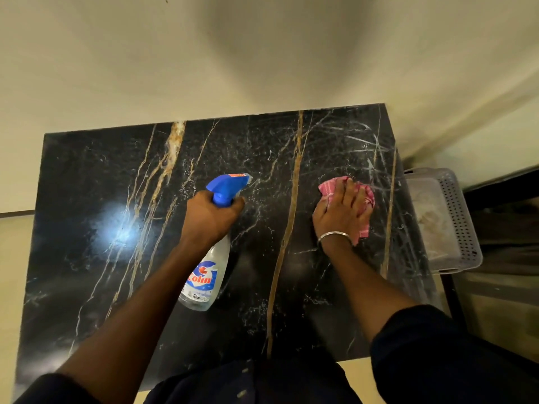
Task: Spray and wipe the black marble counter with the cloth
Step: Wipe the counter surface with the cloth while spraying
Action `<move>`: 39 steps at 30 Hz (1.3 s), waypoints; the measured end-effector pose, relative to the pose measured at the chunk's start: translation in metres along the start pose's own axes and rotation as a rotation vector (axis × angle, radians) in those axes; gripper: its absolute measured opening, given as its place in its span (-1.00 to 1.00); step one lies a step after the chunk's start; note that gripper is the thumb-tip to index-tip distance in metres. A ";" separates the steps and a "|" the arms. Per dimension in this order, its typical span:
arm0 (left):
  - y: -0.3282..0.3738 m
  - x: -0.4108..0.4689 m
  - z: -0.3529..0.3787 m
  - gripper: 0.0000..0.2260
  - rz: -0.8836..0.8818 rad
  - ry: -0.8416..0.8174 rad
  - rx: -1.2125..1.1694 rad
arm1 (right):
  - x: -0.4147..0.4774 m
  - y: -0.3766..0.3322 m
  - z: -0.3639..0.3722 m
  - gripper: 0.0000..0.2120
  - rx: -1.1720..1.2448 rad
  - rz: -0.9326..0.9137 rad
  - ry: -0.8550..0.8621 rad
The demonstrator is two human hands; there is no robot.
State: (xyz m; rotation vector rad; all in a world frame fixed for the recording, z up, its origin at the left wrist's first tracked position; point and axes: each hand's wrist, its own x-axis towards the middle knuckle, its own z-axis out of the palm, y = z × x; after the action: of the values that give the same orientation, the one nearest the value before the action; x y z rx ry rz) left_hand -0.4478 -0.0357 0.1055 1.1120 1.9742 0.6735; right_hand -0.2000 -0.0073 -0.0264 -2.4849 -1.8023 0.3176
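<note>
Two dark sleeves, your left sleeve [58, 389] and your right sleeve [437, 354], frame the near edge of the black marble counter [102, 185], and your bare forearms reach out from them over the stone. Your hands are well apart, each busy with its own thing. Your left hand [210, 217] has its fingers curled round the neck of the spray bottle [208, 269], just under the blue trigger head [226, 186]. The clear body with its printed label slants back toward you above the middle of the counter, and the nozzle points away from you and a little to the right. Your right hand [341, 211], with a metal bangle [334, 236] at the wrist, lies flat with fingers straight and slightly spread. It presses the pink cloth [329, 188] down on the right part of the counter, the cloth bunched under the palm and showing on both sides of the fingers. Fine droplets speckle the marble between the nozzle and the cloth. Beyond the cloth, pale streaks [350, 141] cross the far right corner of the stone. A bright glare [119, 228] sits on the left half. A grey perforated basket [455, 217] stands just beside the counter's right edge, and a plain cream wall [204, 53] rises behind the far edge.
</note>
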 end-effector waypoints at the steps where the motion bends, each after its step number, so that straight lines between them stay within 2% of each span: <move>1: 0.000 0.002 0.002 -0.84 0.004 -0.010 0.002 | -0.004 -0.012 0.002 -0.36 0.007 -0.024 -0.016; 7: -0.002 0.011 0.013 -0.81 -0.013 -0.035 -0.023 | -0.031 -0.072 0.016 -0.37 -0.008 -0.384 -0.100; 11: -0.001 0.017 0.016 -0.82 -0.001 -0.048 -0.004 | -0.011 -0.052 0.013 -0.41 -0.047 -0.608 -0.126; 13: 0.001 0.019 0.015 -0.84 0.011 -0.059 -0.014 | 0.008 -0.030 0.010 -0.41 -0.052 -0.548 -0.078; 17: 0.004 0.024 0.012 -0.84 0.021 -0.067 -0.010 | 0.041 -0.007 0.001 -0.40 -0.034 -0.206 0.007; 22: 0.000 0.029 0.011 -0.79 0.004 -0.043 -0.018 | 0.037 -0.046 0.004 -0.37 0.034 0.030 -0.012; 24: 0.000 0.028 0.011 -0.80 0.000 -0.042 -0.019 | 0.023 -0.074 0.009 -0.35 0.028 -0.059 -0.045; 28: 0.002 0.025 0.010 -0.85 0.001 -0.031 -0.008 | -0.008 -0.121 0.020 -0.35 -0.030 -0.389 -0.111; 32: 0.002 0.029 0.009 -0.85 -0.028 -0.037 0.004 | 0.004 -0.104 0.018 -0.38 -0.068 -0.586 -0.137; 34: 0.000 0.034 0.008 -0.87 -0.042 -0.054 -0.005 | 0.023 -0.077 0.015 -0.39 -0.046 -0.535 -0.100; 39: 0.000 0.046 0.010 -0.83 -0.025 -0.054 -0.006 | 0.079 -0.007 -0.004 -0.39 -0.033 -0.193 -0.008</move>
State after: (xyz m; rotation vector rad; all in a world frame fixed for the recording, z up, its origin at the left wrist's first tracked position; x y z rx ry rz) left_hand -0.4553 0.0050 0.0837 1.0885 1.9359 0.6295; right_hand -0.1820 0.0697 -0.0320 -2.3083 -2.0463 0.2894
